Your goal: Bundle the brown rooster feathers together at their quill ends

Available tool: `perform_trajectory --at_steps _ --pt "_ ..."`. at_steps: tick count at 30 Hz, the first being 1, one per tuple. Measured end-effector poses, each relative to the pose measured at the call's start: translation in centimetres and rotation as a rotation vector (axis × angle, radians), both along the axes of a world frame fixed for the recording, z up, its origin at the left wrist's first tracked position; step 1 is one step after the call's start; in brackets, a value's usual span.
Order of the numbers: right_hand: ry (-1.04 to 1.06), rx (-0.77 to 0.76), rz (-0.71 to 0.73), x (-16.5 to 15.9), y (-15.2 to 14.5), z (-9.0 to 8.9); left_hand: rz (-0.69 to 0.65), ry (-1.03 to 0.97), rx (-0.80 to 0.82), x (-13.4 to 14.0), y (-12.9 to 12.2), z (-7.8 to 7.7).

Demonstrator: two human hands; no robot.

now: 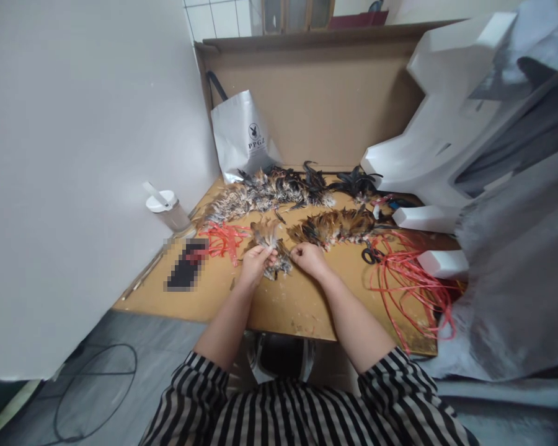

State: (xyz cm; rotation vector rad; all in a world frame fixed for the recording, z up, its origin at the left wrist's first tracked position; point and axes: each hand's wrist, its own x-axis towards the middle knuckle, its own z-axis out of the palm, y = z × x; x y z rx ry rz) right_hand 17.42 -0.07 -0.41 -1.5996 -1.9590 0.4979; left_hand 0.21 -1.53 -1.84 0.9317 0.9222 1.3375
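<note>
My left hand point(256, 265) pinches the base of a small bunch of brown and pale feathers point(264, 232) above the middle of the table. Under and beside that hand lies a loose clump of grey and brown feathers point(279, 269). My right hand point(309, 259) is closed just to the right, fingertips together at the clump's edge. Whatever those fingertips hold is too small to make out. Right behind this hand stretches a row of brown feather bundles point(344, 227).
A long pile of feather bundles point(265, 189) lies at the back before a silver bag point(239, 136). Red plastic strips point(225, 240) lie left, with more red strips point(409, 285) and black scissors point(371, 255) right. A lidded cup point(170, 214) stands by the left wall.
</note>
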Motion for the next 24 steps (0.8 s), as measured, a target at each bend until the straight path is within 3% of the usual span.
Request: perform_trajectory --at_steps 4,10,18,24 --pt "0.332 -0.086 -0.014 0.0 0.2 0.2 -0.003 0.001 -0.008 0.0 -0.1 0.2" --pt "0.919 -0.420 0.034 -0.4 0.1 1.0 -0.012 0.012 -0.032 0.1 -0.3 0.4" --pt "1.220 -0.552 0.118 -0.7 0.0 0.9 -0.037 -0.039 -0.028 0.2 -0.2 0.2" --pt "1.314 -0.483 0.143 -1.7 -0.6 1.4 -0.076 -0.010 -0.081 0.3 -0.4 0.4"
